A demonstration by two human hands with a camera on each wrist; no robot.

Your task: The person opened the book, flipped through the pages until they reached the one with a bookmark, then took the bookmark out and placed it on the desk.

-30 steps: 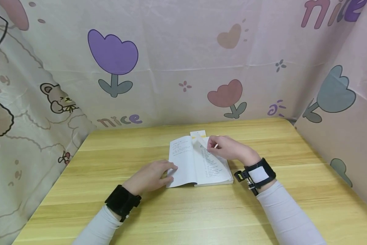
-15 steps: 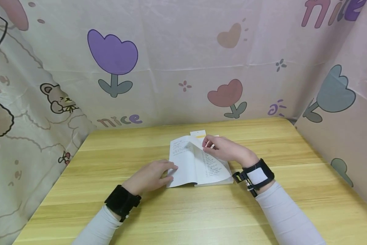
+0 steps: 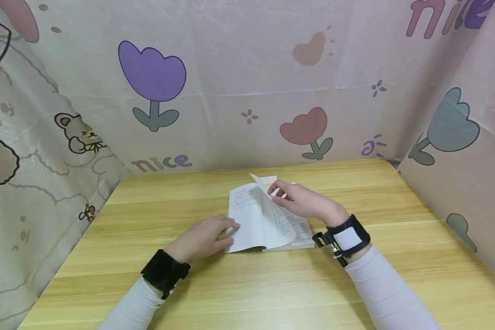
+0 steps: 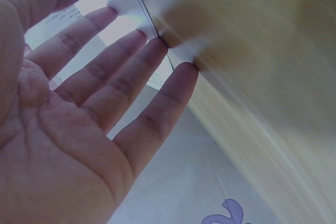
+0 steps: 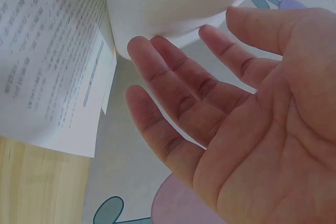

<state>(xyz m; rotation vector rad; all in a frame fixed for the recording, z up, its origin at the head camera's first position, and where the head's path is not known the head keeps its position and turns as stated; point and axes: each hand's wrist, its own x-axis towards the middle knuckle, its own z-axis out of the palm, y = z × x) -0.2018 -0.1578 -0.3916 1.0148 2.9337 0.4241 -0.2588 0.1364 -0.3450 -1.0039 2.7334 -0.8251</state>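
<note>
A leaf (image 3: 278,224) of the book (image 3: 243,217), seemingly mid-turn, is touched by the loosely spread right hand (image 3: 303,199), the book's left edge by the relaxed left hand (image 3: 202,236); flattening leftward seems needed.

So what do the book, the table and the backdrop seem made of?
Book: thin matte paper, as the lifted page bends softly.
Table: wood or wood-look laminate; grain streaks show under a soft sheen.
Backdrop: probably printed cloth, faintly shiny, since it wrinkles and creases, though thin plastic is possible.
</note>
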